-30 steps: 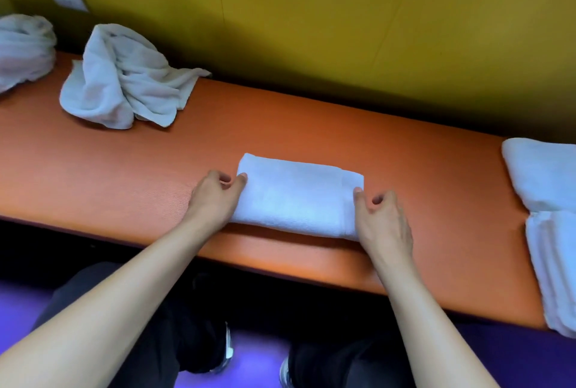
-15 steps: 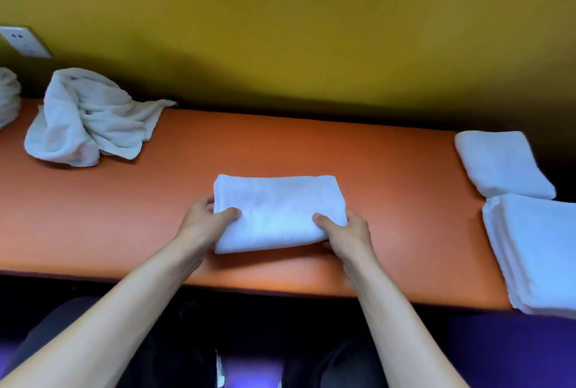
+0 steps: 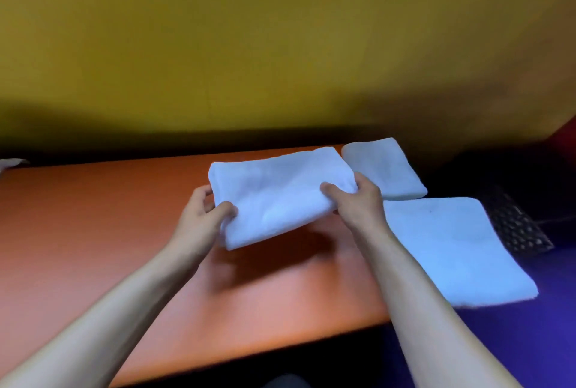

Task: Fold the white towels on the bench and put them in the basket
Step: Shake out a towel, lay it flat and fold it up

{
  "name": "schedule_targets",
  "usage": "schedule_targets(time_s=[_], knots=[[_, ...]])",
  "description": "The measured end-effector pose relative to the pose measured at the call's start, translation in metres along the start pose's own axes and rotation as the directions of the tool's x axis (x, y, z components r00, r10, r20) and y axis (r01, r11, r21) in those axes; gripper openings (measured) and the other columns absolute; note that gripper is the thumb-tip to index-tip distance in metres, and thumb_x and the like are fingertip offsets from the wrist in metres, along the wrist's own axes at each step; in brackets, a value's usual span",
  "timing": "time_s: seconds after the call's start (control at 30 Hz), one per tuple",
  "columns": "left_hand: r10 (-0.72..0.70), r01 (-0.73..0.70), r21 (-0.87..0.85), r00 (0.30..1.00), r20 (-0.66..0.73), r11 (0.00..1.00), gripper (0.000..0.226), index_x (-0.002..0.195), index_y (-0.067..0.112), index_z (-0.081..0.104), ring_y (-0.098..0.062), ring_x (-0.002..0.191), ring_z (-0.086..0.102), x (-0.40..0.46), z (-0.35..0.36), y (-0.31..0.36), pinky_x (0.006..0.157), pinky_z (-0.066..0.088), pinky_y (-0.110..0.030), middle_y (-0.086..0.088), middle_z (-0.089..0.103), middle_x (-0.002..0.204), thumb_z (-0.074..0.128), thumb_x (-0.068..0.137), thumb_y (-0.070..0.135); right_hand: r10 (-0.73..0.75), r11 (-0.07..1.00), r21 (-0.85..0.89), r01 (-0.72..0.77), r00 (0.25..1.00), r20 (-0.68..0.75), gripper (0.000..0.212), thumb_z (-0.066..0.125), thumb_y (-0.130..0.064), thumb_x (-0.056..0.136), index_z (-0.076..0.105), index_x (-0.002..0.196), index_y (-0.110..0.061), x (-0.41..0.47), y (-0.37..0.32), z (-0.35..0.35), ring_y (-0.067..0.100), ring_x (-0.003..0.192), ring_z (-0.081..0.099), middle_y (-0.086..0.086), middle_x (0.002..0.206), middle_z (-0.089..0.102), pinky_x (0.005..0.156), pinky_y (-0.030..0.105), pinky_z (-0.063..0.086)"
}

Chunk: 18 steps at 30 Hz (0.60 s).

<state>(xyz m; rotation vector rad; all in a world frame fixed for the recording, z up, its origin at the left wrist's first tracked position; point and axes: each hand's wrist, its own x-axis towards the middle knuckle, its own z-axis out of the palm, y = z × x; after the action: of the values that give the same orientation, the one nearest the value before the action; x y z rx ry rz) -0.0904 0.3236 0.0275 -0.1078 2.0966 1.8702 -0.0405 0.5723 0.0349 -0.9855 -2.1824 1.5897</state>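
A folded white towel (image 3: 277,197) hangs in the air above the orange bench (image 3: 93,232), casting a shadow on it. My left hand (image 3: 202,216) grips its left end, thumb on top. My right hand (image 3: 358,200) grips its right end the same way. Two more folded white towels lie at the bench's right end: a small one (image 3: 385,168) at the back and a larger stack (image 3: 455,250) in front that overhangs the edge. A dark patterned basket (image 3: 517,225) shows partly in the shadow to the right of the stack.
A yellow wall (image 3: 280,45) rises right behind the bench. A scrap of a crumpled white towel (image 3: 11,163) peeks in at the far left edge. Purple floor (image 3: 514,341) lies below and to the right of the bench.
Both hands took hold of the folded towel's ends and lifted it off the bench, carrying it to the right. The view swung right, so the crumpled towels slid out of view.
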Motion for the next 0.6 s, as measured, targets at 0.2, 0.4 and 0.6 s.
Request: schedule_targets(time_s=[0.2,0.4,0.6], knots=[[0.056,-0.057,-0.001,0.981,0.187,0.998,0.059,0.129,0.022,0.050,-0.017,0.089,0.075,0.039,0.092,0.031,0.061,0.054,-0.033,-0.001,0.075,0.106,0.067,0.073,0.016,-0.029,1.000,-0.014,0.027,0.985,-0.170,0.033,0.076,-0.034,0.068,0.064,0.091,-0.013,0.067,-0.004,-0.078,0.031,0.091,0.069,0.008,0.093,0.071,0.083,0.053,0.059],[0.085,-0.100,0.047,0.964,0.251,0.994,0.070,0.132,0.022,0.048,-0.020,0.079,0.072,0.082,0.171,0.049,0.058,0.051,-0.030,-0.005,0.071,0.108,0.064,0.064,0.027,-0.027,0.999,-0.052,0.013,0.961,-0.275,0.032,0.076,-0.034,0.073,0.067,0.100,-0.019,0.116,0.011,-0.127,0.026,0.094,0.069,-0.001,0.099,0.070,0.089,0.049,0.058],[0.077,-0.082,0.009,0.959,0.274,0.997,0.099,0.150,0.023,0.035,-0.024,0.094,0.074,0.110,0.226,0.032,0.079,0.061,-0.048,-0.007,0.072,0.112,0.075,0.059,0.023,-0.009,0.999,0.039,0.026,0.923,-0.384,0.045,0.075,-0.027,0.079,0.060,0.121,-0.026,0.155,0.021,-0.146,0.019,0.104,0.065,-0.006,0.113,0.065,0.090,0.038,0.056]])
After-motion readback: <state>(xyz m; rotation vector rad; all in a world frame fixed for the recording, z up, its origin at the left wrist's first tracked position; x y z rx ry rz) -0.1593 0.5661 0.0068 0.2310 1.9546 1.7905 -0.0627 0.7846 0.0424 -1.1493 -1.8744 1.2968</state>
